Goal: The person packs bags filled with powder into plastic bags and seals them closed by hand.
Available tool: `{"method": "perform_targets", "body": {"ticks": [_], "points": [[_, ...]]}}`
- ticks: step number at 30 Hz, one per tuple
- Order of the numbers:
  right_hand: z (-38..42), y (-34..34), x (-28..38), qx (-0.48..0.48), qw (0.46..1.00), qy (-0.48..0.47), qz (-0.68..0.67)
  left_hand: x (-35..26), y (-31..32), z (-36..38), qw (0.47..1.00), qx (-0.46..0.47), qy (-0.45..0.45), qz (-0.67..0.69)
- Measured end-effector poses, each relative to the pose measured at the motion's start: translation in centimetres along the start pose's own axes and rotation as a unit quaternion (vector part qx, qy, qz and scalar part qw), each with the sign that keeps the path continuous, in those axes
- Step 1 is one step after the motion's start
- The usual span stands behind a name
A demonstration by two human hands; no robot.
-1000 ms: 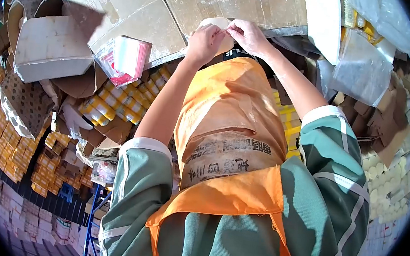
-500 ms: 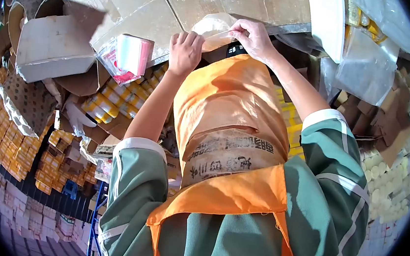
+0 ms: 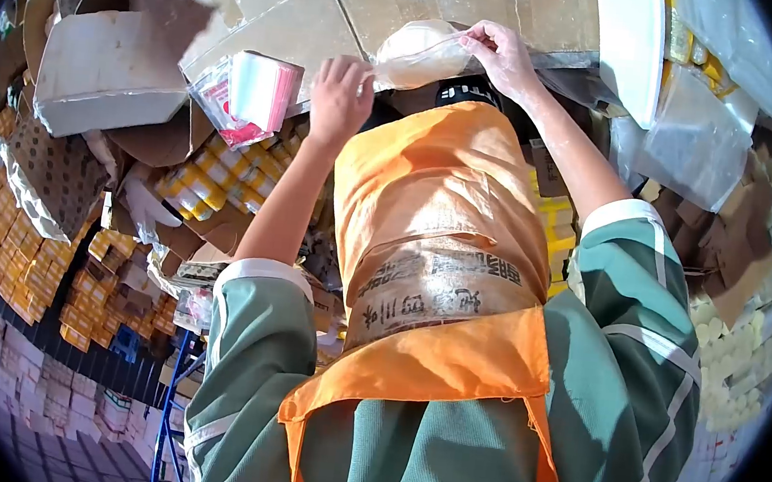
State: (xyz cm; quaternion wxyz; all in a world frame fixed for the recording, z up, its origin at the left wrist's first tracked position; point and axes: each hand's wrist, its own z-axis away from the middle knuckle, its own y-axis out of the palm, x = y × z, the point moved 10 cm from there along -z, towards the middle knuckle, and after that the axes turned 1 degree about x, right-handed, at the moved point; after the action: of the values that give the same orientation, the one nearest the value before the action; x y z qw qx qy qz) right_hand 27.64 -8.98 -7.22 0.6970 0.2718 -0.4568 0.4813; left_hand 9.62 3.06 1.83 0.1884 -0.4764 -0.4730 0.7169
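The left hand (image 3: 340, 105) and right hand (image 3: 503, 65), which met over the translucent plastic bag (image 3: 421, 51) a second ago, are now apart, with the bag between them, and the right hand sits farther toward the tabletop. Largest in view is the green short-sleeved shirt (image 3: 608, 393) with white trim, and over its front hangs an orange apron (image 3: 435, 359) with dark printed characters. Beyond the apron spreads a tabletop covered in flattened cardboard (image 3: 469, 5), with seams running across it. To the left, orange-and-white cartons (image 3: 12, 247) are stacked in rows, and nearer the table stands a scuffed white box (image 3: 109, 75). At the right, a white panel (image 3: 630, 46) lies beside a clear plastic sheet (image 3: 690, 140). Yellow-and-white packages (image 3: 215, 178) are piled below the table's left part, and a pink-and-white stack of packets (image 3: 266, 92) sits at its near edge. The smaller plastic bag lies at the same edge, just beyond the top of the apron, its film bunched and pale. The right hand pinches the bag's upper edge between thumb and forefinger. The left hand is close to the bag's left end with fingers curled; whether they grasp the film cannot be told.
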Motion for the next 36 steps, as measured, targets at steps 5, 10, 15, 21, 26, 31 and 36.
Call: {"method": "perform_targets", "body": {"ticks": [5, 10, 15, 21, 26, 31, 36], "points": [[-0.1, -0.3, -0.3, -0.013, 1.000, -0.004, 0.015, -1.9, 0.6, 0.0, 0.999, -0.031, -0.003, 0.037], [0.5, -0.3, -0.3, -0.019, 1.000, -0.002, 0.011, -1.9, 2.2, -0.2, 0.998, 0.028, -0.034, 0.041], [0.8, -0.2, -0.4, -0.017, 1.000, -0.002, 0.021, -2.6, 3.2, -1.4, 0.993, 0.060, -0.032, 0.092], [1.3, -0.1, -0.1, -0.019, 1.000, -0.001, 0.019, -3.5, 4.2, -2.1, 0.988, 0.078, -0.015, 0.135], [1.8, 0.2, 0.9, -0.004, 0.999, -0.004, 0.047, -3.8, 6.2, -1.7, 0.975, 0.125, -0.047, 0.176], [2.1, 1.2, 1.9, 0.071, 0.993, -0.050, 0.083, -5.4, 7.5, -2.1, 0.961, 0.184, -0.021, 0.206], [2.0, 1.1, 2.0, 0.026, 0.996, -0.062, 0.062, -5.0, 9.6, -2.8, 0.958, 0.191, 0.023, 0.211]]}}
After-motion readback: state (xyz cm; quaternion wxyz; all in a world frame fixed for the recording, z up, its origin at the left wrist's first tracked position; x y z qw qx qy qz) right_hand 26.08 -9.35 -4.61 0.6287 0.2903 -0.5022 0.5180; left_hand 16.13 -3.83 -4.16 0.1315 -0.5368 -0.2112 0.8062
